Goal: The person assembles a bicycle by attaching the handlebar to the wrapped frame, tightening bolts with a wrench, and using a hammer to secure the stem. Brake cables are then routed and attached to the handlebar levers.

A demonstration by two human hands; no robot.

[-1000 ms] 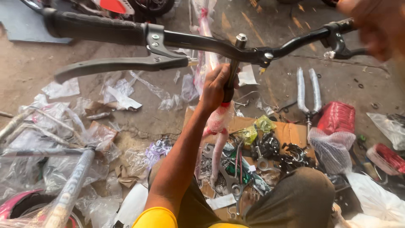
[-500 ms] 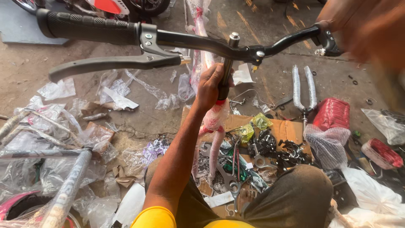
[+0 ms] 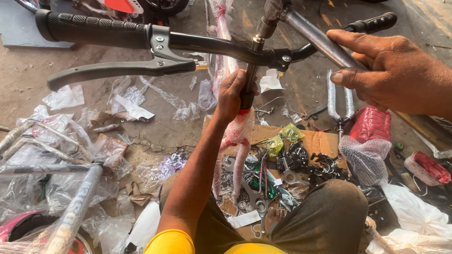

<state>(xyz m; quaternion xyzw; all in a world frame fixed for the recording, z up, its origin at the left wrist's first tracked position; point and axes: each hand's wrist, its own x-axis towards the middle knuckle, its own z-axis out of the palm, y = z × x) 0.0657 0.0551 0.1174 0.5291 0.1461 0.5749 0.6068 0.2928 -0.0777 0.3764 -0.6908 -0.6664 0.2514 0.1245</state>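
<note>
Head view: handlebar [image 3: 212, 44] crosswise, stem [image 3: 248, 82] upright.

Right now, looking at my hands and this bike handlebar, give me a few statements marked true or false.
1. The left hand grips the handlebar stem. True.
2. The right hand holds a wrench. False: it holds a grey metal tube.
3. The brake lever sits beside the black grip. True.
4. The fork below the stem is bare. False: the fork is wrapped in clear plastic.
5. Spanners lie on cardboard. True.
</note>
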